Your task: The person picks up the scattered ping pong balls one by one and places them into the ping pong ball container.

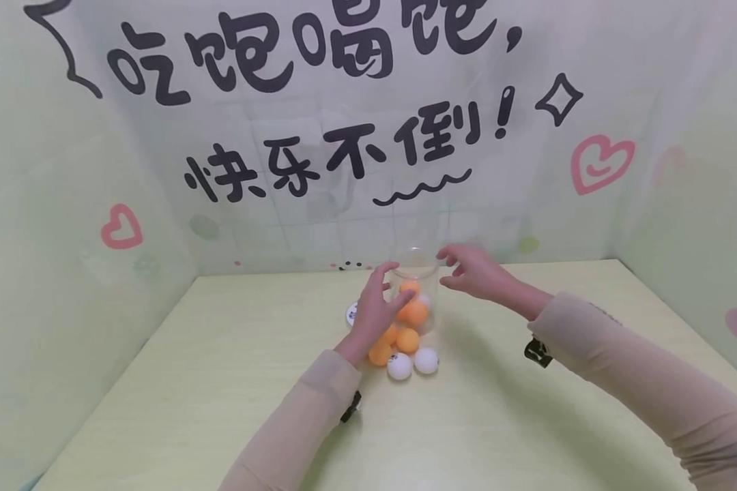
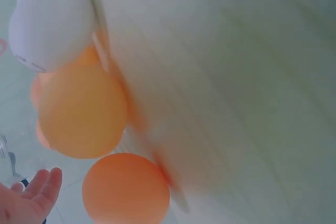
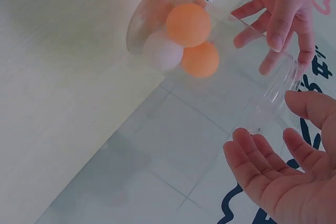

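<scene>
A clear plastic jar [image 1: 430,281] stands upright near the table's back edge, with orange balls [image 1: 416,312] and a white ball [image 3: 163,51] inside. My left hand [image 1: 374,312] holds the jar from its left side, thumb across the front and fingers spread around the wall. To the right of the rim, my right hand [image 1: 474,271] hovers apart from the jar. Its fingers are loosely bent, and nothing is in them. Outside, close before the jar, lie several orange balls [image 1: 408,340] and two white balls [image 1: 399,367]. The left forearm and hand partly cover this group.
A white round piece with dark print [image 1: 351,314] is partly hidden behind my left hand. The pale wooden table [image 1: 221,382] meets a printed curtain [image 1: 319,232] at the back. Similar pale walls flank both sides.
</scene>
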Tool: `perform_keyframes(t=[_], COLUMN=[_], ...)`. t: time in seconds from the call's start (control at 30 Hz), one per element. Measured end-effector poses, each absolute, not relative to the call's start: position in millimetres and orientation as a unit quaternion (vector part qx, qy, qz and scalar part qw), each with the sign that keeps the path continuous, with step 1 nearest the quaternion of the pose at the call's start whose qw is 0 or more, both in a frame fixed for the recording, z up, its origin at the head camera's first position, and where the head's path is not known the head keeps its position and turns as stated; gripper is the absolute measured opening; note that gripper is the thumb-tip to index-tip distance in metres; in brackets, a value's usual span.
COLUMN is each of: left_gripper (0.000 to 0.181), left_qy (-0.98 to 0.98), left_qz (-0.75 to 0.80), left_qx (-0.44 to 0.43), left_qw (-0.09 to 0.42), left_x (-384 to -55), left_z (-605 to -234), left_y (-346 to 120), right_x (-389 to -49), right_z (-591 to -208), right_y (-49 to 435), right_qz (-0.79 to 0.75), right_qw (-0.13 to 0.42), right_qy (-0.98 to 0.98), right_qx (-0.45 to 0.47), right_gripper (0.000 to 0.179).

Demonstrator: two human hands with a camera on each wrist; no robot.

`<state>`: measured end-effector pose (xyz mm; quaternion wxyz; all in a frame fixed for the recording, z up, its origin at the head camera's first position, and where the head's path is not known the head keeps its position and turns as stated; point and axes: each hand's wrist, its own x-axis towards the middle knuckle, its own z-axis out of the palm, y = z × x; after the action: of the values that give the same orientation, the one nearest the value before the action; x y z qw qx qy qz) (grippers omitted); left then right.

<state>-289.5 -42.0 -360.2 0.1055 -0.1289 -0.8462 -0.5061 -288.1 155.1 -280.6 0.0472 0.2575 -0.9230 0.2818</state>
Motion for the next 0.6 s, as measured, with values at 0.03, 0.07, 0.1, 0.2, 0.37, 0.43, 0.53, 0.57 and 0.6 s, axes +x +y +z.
perform_keyframes(t=[0.03,0.07,0.1,0.2,0.37,0.43,0.53,0.57,0.6], left_gripper=[0.059,0.059,0.059,0.059,0.058,0.057,0.056,0.056,0.056], left_qy=[-0.846,-0.846,-0.846,-0.846,-0.849,-0.849,-0.849,-0.849,-0.849], left_qz=[-0.506,-0.505,-0.505,-0.503,-0.499,-0.499,-0.498,-0.497,-0.497], left_qx=[-0.131,-0.132,-0.134,-0.138,-0.133,-0.134,-0.136,-0.136,-0.135], left_qw=[0.108,0.108,0.108,0.109,0.110,0.110,0.112,0.113,0.114], left_x=[-289,-289,-289,-289,-288,-288,-288,-287,-287], left_z=[-360,-361,-361,-361,-360,-359,-359,-359,-359], left_y=[-42,-43,-43,-43,-44,-45,-45,-45,-46], right_x=[-287,-285,-283,-278,-270,-267,-263,-262,-261], right_z=[-283,-285,-288,-298,-313,-318,-325,-327,-329], right_y=[155,154,154,152,150,150,148,148,147], right_qz=[0.288,0.293,0.297,0.294,0.282,0.282,0.283,0.283,0.284], right_qw=[0.043,0.038,0.032,0.015,-0.004,-0.009,-0.014,-0.016,-0.017], right_qy=[-0.922,-0.922,-0.921,-0.923,-0.926,-0.925,-0.921,-0.920,-0.918], right_qx=[0.255,0.251,0.250,0.247,0.251,0.256,0.266,0.272,0.277], right_gripper=[0.035,0.033,0.032,0.032,0.033,0.033,0.031,0.031,0.031])
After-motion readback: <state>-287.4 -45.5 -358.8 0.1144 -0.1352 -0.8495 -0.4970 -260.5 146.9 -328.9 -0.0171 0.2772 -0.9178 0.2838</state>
